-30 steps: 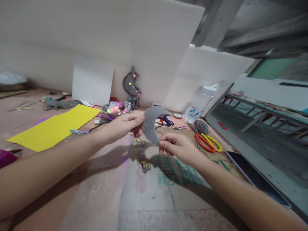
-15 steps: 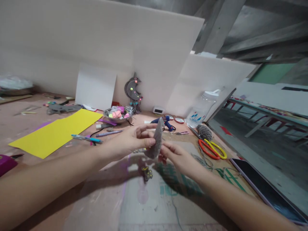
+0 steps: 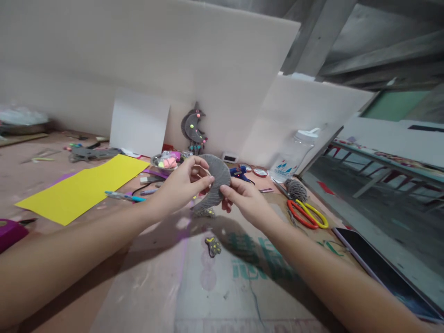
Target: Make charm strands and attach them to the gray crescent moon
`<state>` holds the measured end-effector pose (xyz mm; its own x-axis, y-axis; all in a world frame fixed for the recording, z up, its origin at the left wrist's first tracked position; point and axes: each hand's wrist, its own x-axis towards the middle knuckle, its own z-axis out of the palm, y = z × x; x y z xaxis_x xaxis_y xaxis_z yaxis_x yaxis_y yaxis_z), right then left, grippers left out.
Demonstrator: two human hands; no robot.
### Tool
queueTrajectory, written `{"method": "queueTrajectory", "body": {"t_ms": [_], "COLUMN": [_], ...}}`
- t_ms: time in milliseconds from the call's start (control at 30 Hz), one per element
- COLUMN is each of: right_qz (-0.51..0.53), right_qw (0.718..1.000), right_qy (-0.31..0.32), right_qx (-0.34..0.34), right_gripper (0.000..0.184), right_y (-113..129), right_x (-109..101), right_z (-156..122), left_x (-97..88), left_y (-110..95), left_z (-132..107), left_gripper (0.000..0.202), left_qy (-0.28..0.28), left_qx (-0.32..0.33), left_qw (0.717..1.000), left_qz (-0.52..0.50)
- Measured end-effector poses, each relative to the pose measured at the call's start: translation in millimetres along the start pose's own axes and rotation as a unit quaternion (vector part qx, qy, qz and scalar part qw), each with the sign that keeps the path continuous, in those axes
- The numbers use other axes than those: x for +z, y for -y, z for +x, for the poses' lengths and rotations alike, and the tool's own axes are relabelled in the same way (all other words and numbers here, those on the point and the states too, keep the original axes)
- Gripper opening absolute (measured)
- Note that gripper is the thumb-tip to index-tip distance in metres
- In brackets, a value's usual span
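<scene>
Both my hands hold a grey yarn-wrapped crescent moon [image 3: 215, 181] above the table, a little past its middle. My left hand [image 3: 182, 184] pinches its inner curve from the left. My right hand [image 3: 243, 200] grips its outer edge on the right with closed fingers. The crescent now curves open toward the left. A small grey and yellow ornament [image 3: 213, 245] lies on the cardboard below my hands. A finished grey moon with coloured dots [image 3: 193, 127] leans against the white board behind.
A yellow paper sheet [image 3: 83, 186] and a blue pen [image 3: 125, 196] lie at left. A metal bowl of coloured bits [image 3: 165, 161], a blue glue gun [image 3: 240, 172], a plastic bottle [image 3: 290, 155], red and yellow scissors [image 3: 307, 213], grey yarn [image 3: 295, 188] and a dark tablet [image 3: 378, 266] sit around.
The crescent has been turned over between my hands: it faced one way, went edge-on, and now curves the opposite way. My right hand moved from its lower tip to its outer edge.
</scene>
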<state>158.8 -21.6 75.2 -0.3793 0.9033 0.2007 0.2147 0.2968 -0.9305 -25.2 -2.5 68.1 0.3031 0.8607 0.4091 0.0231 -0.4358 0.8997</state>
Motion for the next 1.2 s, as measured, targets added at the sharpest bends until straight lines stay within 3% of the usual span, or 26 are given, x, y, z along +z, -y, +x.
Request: {"method": "queueTrajectory", "body": {"t_ms": [133, 233, 300, 400, 500, 633, 700, 800, 867, 1000, 1133, 1200], "right_qz": [0.009, -0.033, -0.060, -0.116, -0.259, -0.448, -0.462, -0.470, -0.489, -0.543, -0.628, -0.644], "right_qw": [0.999, 0.997, 0.987, 0.963, 0.938, 0.890, 0.884, 0.881, 0.872, 0.839, 0.772, 0.754], "right_qy": [-0.052, -0.003, 0.040, 0.104, 0.130, 0.050, 0.043, 0.042, 0.014, -0.022, -0.049, -0.048], "right_qx": [0.006, 0.070, 0.140, 0.218, 0.193, 0.071, 0.054, 0.037, 0.024, 0.027, 0.087, 0.122], "right_gripper": [0.035, 0.037, 0.041, 0.043, 0.043, 0.033, 0.023, 0.029, 0.019, 0.015, 0.019, 0.021], "right_y": [9, 0, -13, -32, -39, -41, -48, -66, -78, -88, -78, -72], "right_x": [-31, -54, -63, -69, -77, -90, -92, -88, -84, -92, -119, -134], "right_z": [-8, -22, -32, -45, -49, -44, -44, -49, -53, -53, -50, -50], "left_x": [-12.9, -24.6, -31.4, -37.7, -38.9, -34.5, -31.9, -30.1, -30.6, -34.6, -37.7, -36.9], "left_y": [0, 6, 15, 26, 32, 36, 39, 45, 50, 58, 59, 56], "left_z": [5, 9, 12, 13, 13, 11, 10, 9, 8, 9, 13, 13], "left_gripper": [0.022, 0.022, 0.023, 0.028, 0.031, 0.030, 0.027, 0.025, 0.025, 0.028, 0.031, 0.032], "left_qy": [0.037, 0.101, 0.128, 0.145, 0.167, 0.165, 0.162, 0.168, 0.174, 0.178, 0.181, 0.185], "left_qx": [0.018, -0.005, -0.024, -0.042, -0.048, -0.046, -0.037, -0.024, -0.020, -0.010, 0.002, 0.001], "left_qw": [0.987, 0.929, 0.895, 0.882, 0.872, 0.867, 0.870, 0.870, 0.864, 0.853, 0.846, 0.850], "left_qz": [0.156, 0.355, 0.426, 0.446, 0.458, 0.469, 0.464, 0.464, 0.472, 0.491, 0.501, 0.494]}}
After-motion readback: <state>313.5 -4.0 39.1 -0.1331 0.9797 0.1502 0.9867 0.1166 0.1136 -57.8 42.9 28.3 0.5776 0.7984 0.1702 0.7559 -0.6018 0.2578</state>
